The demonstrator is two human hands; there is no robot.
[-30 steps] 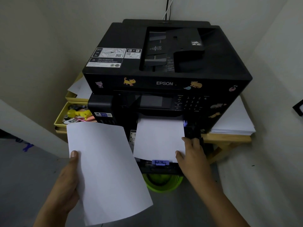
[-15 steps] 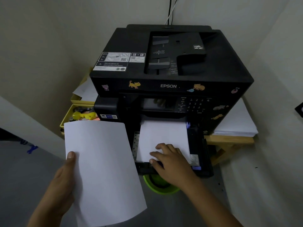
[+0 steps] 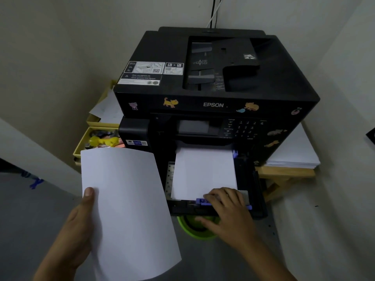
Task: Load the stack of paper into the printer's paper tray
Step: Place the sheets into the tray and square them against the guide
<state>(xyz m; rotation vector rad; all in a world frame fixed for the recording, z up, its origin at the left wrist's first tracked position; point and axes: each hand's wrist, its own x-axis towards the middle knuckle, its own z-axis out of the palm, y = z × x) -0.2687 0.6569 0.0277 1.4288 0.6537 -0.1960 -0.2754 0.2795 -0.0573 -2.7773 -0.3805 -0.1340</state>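
A black Epson printer (image 3: 213,82) stands on a wooden table. Its paper tray (image 3: 257,191) is pulled out at the front, with white paper (image 3: 203,171) lying flat in it. My left hand (image 3: 75,230) holds a white stack of paper (image 3: 125,209) by its left edge, thumb on top, to the left of the tray. My right hand (image 3: 227,211) rests on the tray's front edge, fingers over the blue paper guide (image 3: 199,200) and the near edge of the loaded paper.
A pile of white paper (image 3: 294,153) lies on the wooden table (image 3: 284,171) right of the printer. Yellow trays (image 3: 89,138) with small items sit at the left. A green basket (image 3: 194,228) stands on the floor under the tray. Walls close in on both sides.
My right hand slid from the tray's right side across the loaded paper and down to the front edge at the blue guide. My left hand keeps holding its stack.
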